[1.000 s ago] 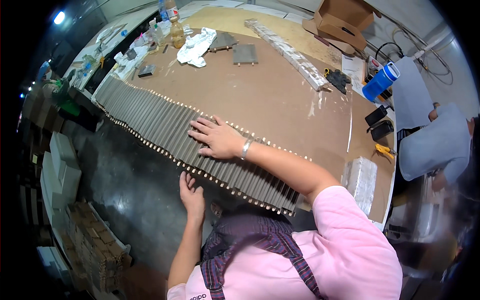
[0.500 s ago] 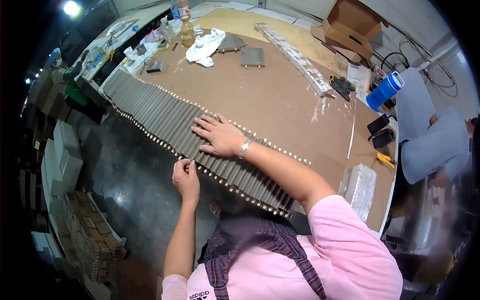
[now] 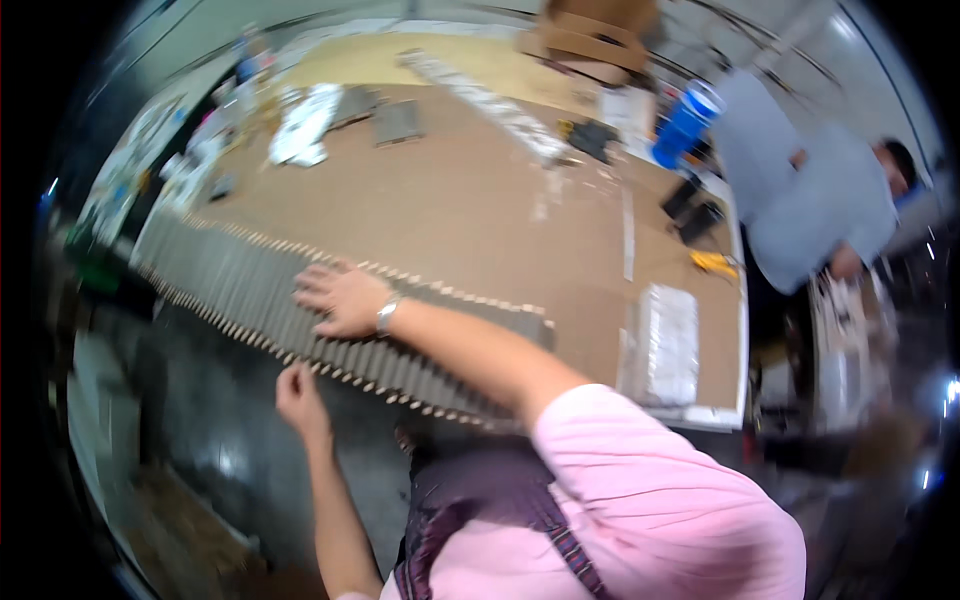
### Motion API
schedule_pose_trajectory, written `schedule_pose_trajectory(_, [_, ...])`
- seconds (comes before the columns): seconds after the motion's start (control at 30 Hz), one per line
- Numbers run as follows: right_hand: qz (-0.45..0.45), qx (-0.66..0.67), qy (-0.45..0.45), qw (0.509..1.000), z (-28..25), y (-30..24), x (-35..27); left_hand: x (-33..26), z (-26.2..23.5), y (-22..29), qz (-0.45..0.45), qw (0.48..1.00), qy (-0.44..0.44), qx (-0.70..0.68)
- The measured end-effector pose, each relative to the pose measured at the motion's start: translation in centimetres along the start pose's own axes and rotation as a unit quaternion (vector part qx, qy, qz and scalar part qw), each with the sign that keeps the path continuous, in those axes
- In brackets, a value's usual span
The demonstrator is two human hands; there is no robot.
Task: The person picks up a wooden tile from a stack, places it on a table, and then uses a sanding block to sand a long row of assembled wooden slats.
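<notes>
A long row of grey slats (image 3: 240, 270) lies side by side along the table's near edge, with pale wooden pegs sticking out at both ends. My right hand (image 3: 345, 300) rests flat on the slats, fingers spread, a silver band at the wrist. Just below the row's near edge is my left hand (image 3: 300, 402), its fingers pinched together by the peg ends. Whether something small is between those fingertips cannot be made out. The picture is blurred by motion.
On the brown table (image 3: 440, 190) lie a white cloth (image 3: 306, 125), a grey plate (image 3: 398, 122), a long whitish bar (image 3: 490, 105), a plastic-wrapped block (image 3: 668, 345) and yellow-handled pliers (image 3: 712, 263). A blue bottle (image 3: 686, 125) stands at the right. Another person (image 3: 825, 215) is beyond the right edge.
The view has swung, so the table and both hands sit further left in the picture. My right hand stays flat on the slats and my left stays pinched at their near edge.
</notes>
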State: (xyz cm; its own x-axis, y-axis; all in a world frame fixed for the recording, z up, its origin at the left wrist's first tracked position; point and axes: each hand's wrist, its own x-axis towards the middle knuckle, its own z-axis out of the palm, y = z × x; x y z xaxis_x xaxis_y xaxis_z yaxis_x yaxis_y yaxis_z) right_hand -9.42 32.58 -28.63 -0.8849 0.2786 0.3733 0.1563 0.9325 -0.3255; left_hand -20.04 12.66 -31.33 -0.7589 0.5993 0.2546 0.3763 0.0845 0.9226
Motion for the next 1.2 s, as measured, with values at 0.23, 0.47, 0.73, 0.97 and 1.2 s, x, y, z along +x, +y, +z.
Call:
schedule_pose_trajectory(0.23, [0.017,-0.025,0.004,1.000,-0.8,-0.4,1.1,-5.6,-4.4,-3.2,-0.108,0.983,-0.150,-0.018])
schedule_pose_trajectory(0.47, [0.004,0.027,-0.005,1.000,-0.7,-0.5,-0.1,-11.7,-14.4,-12.9,-0.252,0.901,-0.343,0.089])
schedule_pose_trajectory(0.73, [-0.002,-0.165,-0.120,0.979,-3.7,-1.9,-0.5,-18.4,-32.1,-19.6,-0.292,0.907,-0.251,0.168])
schedule_pose_trajectory(0.97, [0.041,-0.218,-0.190,0.956,-5.7,-5.8,3.0,-33.2,-51.0,-27.2,-0.519,0.830,-0.021,0.205])
schedule_pose_trajectory(1.2, [0.106,-0.052,0.178,0.977,8.0,-20.7,6.9,-43.2,-57.2,-30.6,-0.554,0.800,0.040,0.227])
